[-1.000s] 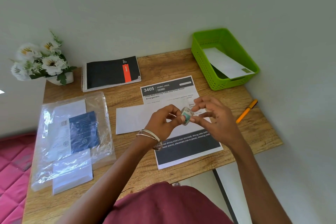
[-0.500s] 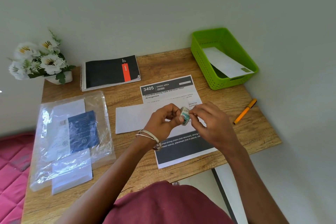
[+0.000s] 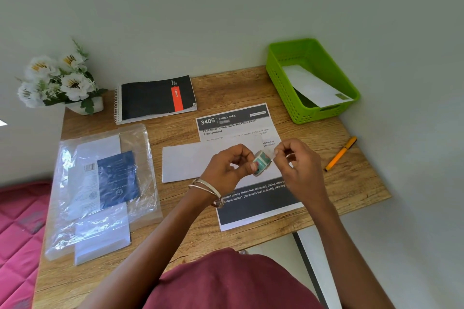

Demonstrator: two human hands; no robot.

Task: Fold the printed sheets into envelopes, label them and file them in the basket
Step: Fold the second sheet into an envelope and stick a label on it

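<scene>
My left hand (image 3: 227,168) grips a small roll of patterned tape (image 3: 261,163) above the desk. My right hand (image 3: 297,165) pinches the loose end of the tape just right of the roll. Below them a white envelope (image 3: 183,162) lies across a printed sheet (image 3: 236,123) headed "3405 Dining Area". The green basket (image 3: 283,83) stands at the back right with one white envelope (image 3: 311,88) leaning inside.
An orange pen (image 3: 340,153) lies right of the sheet near the desk edge. A black spiral notebook (image 3: 155,98) and white flowers (image 3: 57,80) sit at the back. A clear plastic bag of envelopes (image 3: 100,188) covers the left side.
My right hand has drawn a little to the right, away from the roll, with the tape end between its fingers. The left hand keeps the roll in place.
</scene>
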